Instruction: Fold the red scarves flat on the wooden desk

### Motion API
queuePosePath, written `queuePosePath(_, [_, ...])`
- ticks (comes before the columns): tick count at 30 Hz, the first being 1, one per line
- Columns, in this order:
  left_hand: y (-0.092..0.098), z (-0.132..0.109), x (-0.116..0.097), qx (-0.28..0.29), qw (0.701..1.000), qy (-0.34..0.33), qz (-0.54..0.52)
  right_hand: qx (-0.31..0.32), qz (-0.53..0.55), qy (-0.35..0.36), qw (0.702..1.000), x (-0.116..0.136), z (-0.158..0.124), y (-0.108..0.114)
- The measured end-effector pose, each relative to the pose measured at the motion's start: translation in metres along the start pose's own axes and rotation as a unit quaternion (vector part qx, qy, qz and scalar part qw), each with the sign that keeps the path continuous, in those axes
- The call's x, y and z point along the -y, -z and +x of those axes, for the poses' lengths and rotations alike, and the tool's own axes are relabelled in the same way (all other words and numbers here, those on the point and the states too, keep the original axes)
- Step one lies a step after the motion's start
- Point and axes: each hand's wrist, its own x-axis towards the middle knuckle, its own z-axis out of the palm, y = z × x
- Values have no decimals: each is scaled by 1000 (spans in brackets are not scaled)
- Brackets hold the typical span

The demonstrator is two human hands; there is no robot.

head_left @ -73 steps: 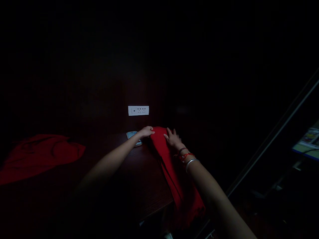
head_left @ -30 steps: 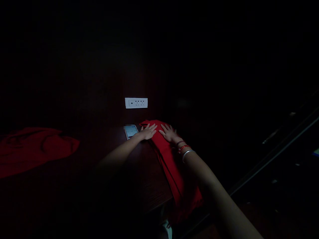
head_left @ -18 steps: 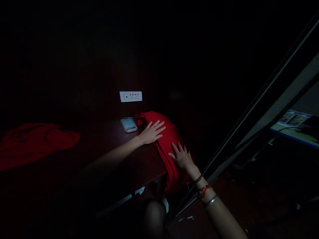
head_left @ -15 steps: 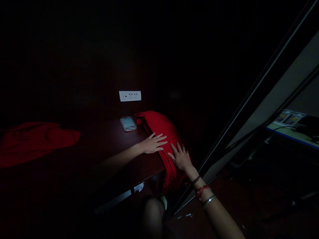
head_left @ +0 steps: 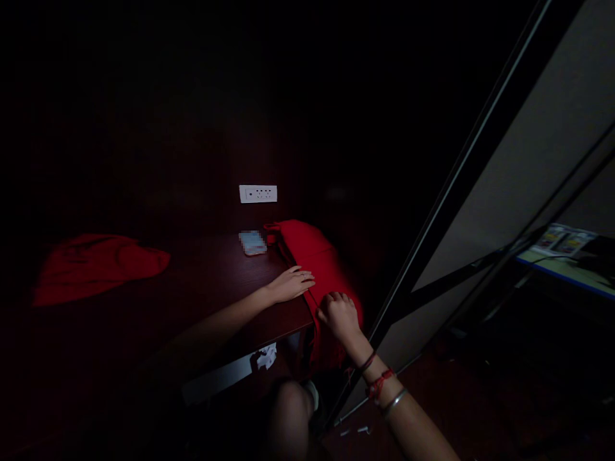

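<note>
A thick, folded pile of red cloth [head_left: 311,248] lies over the right end of a dark wooden table [head_left: 225,272], its near part hanging down past the corner. My left hand [head_left: 289,284], with a ring on one finger, rests flat on the pile's left edge, fingers stretched out. On the near part of the pile, my right hand [head_left: 340,315] has its fingers curled in against the cloth; the fingertips are hidden. Bracelets circle my right wrist. Farther left on the table lies another red cloth [head_left: 103,266], which neither hand touches.
A blurred-out, phone-like object [head_left: 252,242] lies behind my left hand, below a white wall socket [head_left: 258,194]. A framed panel [head_left: 451,237] slants up close on the right. Beyond it stands another table [head_left: 567,272] with packets on it. My knee [head_left: 291,416] is below the table edge.
My right hand has gone from spread fingers to curled ones on the red cloth and shifted slightly toward me. My left fingers have drawn closer together. The view has shifted slightly.
</note>
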Motion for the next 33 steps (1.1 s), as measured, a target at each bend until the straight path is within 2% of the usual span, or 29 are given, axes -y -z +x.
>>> queuePosePath(3, [0,8,-1,6,998,-42,40,-8,-26,-6,1000,8,-6,-4])
queuePosePath(6, [0,14,0,-1,996,-52,75,3,-46,2,999,9,-4,-3])
queuePosePath(13, [10,11,11,-59,997,-15,38,-5,-51,19,998,13,-3,30])
queuePosePath(15, [7,5,13,-55,998,-18,9,6,-45,39,998,19,-7,32])
queuePosePath(20, [-4,-9,10,-8,998,-23,-66,44,-21,27,998,24,-12,22])
queuePosePath(23, [0,-4,7,-28,994,11,-100,13,25,-1,1000,13,-3,22])
queuePosePath(26, [1,4,5,-47,991,80,-96,-25,32,-58,997,1,15,16])
queuePosePath(29, [-13,6,0,4,989,122,-88,20,36,-106,994,-8,26,-5])
queuePosePath(31, [-26,4,-5,50,985,134,-97,50,42,-115,991,-13,27,-20])
queuePosePath(33, [-34,1,-9,69,981,147,-110,62,46,-112,991,-17,27,-28])
